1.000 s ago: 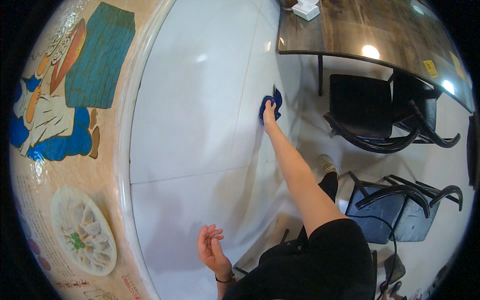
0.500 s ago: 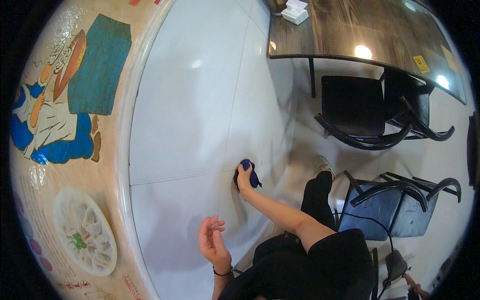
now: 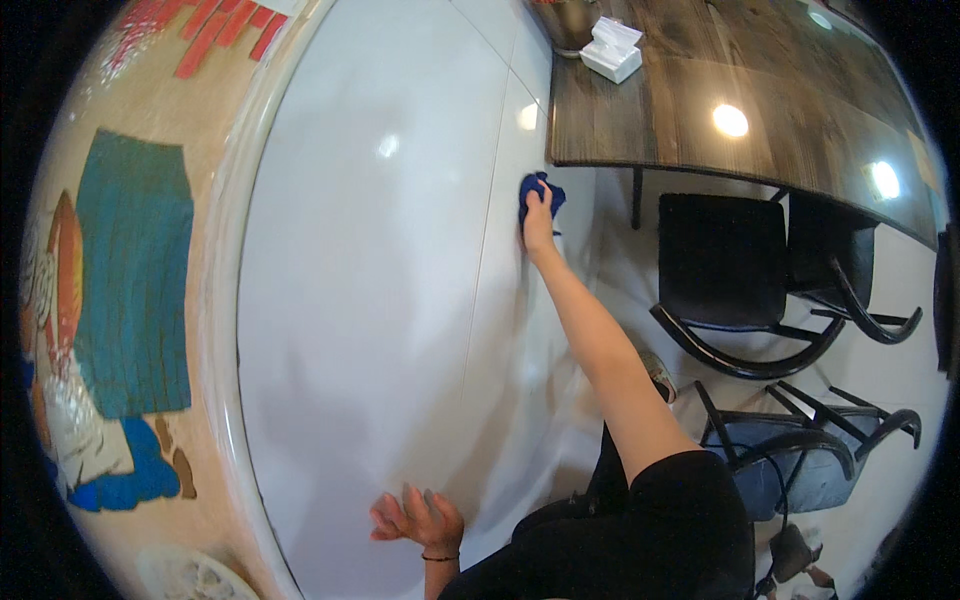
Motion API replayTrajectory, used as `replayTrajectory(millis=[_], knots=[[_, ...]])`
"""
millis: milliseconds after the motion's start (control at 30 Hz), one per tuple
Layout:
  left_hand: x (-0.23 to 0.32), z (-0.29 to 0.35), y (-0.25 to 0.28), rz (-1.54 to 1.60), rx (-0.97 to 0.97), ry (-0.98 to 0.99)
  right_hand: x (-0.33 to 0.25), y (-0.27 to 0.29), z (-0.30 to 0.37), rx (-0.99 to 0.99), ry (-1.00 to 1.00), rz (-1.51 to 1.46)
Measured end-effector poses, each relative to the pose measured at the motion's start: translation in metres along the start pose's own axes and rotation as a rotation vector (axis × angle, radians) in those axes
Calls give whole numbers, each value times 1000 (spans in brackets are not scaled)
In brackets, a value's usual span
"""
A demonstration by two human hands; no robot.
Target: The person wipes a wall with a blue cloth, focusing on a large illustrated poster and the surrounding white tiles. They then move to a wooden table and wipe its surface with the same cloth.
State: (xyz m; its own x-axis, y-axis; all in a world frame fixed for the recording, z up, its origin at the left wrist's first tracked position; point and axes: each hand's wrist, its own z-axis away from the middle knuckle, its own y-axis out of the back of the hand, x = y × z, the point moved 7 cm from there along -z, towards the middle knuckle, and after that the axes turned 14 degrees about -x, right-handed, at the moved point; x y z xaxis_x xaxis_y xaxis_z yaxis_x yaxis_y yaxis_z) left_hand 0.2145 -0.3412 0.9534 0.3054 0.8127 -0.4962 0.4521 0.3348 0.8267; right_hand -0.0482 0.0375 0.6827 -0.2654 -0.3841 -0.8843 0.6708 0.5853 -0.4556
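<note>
A dark blue cloth [image 3: 555,196] is pressed against the white tiled wall [image 3: 370,270], close to the corner of the wooden table. My right hand [image 3: 538,215] is closed over the cloth, its arm stretched far forward. Lower down, my left hand [image 3: 425,522] is held near the wall with its fingers spread and nothing in them. A dark band circles that wrist. Whether the left fingers touch the tiles, I cannot tell.
A dark wooden table [image 3: 700,130] juts out at the upper right, with a white tissue pack [image 3: 612,52] and a metal pot [image 3: 566,24] on it. Black chairs [image 3: 722,260] stand below it; more chairs [image 3: 790,465] are nearer me. A painted mural panel [image 3: 215,300] borders the tiles at left.
My right hand has slid the cloth forward along the wall, up to the table corner. My left hand has dropped lower, fingers spreading. The whole view has shifted forward.
</note>
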Motion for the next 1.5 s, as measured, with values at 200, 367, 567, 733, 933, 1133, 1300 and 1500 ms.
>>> replayTrajectory(millis=[200,367,567,733,933,1133,1300,1500], knots=[[6,-6,4,-90,68,-95,81,39,-36,62,-205,-155],[9,-7,2,-190,162,-100,99,57,-84,11,-200,-90],[13,-21,3,-166,153,-112,145,81,-136,47,-486,-10],[8,1,0,-103,79,-73,66,49,-67,77,-568,-105],[6,-7,9,101,46,-114,104,24,52,3,-399,63],[-28,57,80,616,119,-46,144,-3,334,-95,-756,-54],[-72,206,112,722,21,251,159,-18,529,-131,-1077,-141],[-103,356,118,882,5,735,127,-60,688,-258,-1400,-270]])
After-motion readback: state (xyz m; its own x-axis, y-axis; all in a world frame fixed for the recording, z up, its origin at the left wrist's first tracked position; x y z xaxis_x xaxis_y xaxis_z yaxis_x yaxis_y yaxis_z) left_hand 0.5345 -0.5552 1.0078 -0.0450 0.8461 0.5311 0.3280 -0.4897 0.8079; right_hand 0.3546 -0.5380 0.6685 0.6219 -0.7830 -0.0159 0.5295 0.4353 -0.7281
